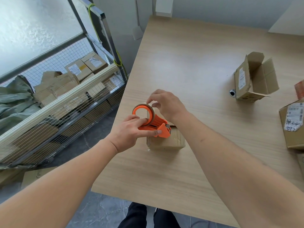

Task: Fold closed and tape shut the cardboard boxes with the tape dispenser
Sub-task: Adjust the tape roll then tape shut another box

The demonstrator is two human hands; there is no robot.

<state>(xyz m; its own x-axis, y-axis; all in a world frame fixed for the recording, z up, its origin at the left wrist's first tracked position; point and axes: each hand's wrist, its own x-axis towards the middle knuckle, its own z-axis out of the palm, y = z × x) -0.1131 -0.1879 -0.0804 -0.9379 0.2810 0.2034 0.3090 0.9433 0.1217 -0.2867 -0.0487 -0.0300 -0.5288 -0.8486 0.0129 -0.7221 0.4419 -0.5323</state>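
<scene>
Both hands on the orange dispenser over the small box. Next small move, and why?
Probably peel the tape end free. The right hand fingers the roll's top edge while the left hand holds the orange tape dispenser above the small box, whose flaps look folded; no tape is drawn out yet.

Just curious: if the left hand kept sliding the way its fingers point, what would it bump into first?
Probably the right hand's forearm: the left hand points right along the orange dispenser it grips. Depth is unclear; it might pass beneath.
</scene>
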